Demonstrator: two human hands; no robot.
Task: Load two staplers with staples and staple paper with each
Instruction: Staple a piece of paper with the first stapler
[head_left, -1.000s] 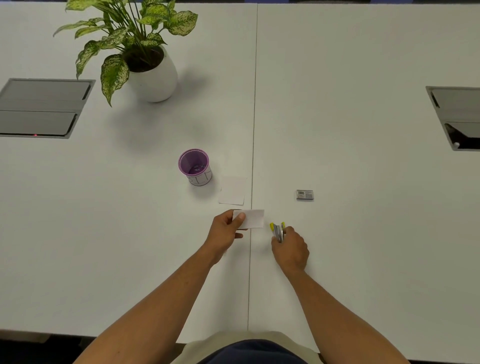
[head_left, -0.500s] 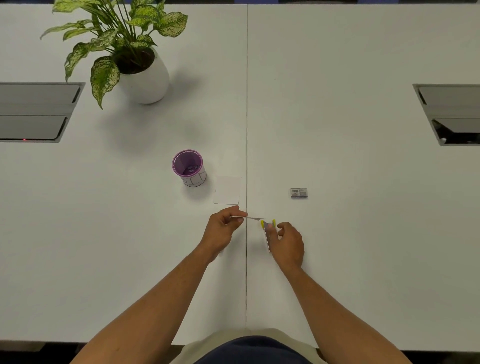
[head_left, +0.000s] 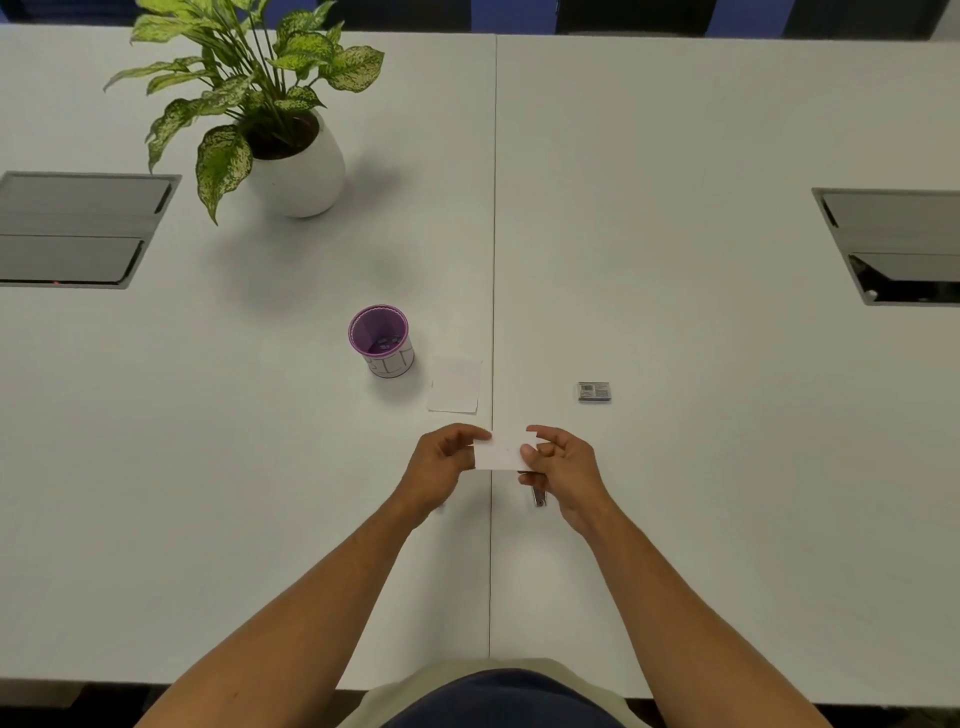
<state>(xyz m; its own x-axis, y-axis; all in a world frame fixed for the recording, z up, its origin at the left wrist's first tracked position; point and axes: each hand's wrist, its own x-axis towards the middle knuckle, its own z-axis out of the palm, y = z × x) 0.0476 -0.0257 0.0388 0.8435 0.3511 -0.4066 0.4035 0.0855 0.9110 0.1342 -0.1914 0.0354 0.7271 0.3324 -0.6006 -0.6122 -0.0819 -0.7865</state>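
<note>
Both hands hold a small white paper slip (head_left: 497, 451) just above the white table (head_left: 727, 467), over its centre seam. My left hand (head_left: 441, 467) pinches the slip's left end. My right hand (head_left: 563, 470) pinches the right end, and a small stapler (head_left: 539, 496) shows only as a grey metal end under its palm. A second white paper piece (head_left: 455, 385) lies flat beyond the hands. To the right sits a small grey staple box (head_left: 594, 392).
A purple-rimmed cup (head_left: 381, 340) stands left of the loose paper. A potted plant (head_left: 291, 150) occupies the far left. Grey cable hatches are set into the table at the left edge (head_left: 78, 231) and right edge (head_left: 898, 244).
The slip was held by my left hand alone, with the yellow-tipped stapler raised in my right. Now the right hand has turned and pinches the slip's right end, the stapler tucked under its palm.
</note>
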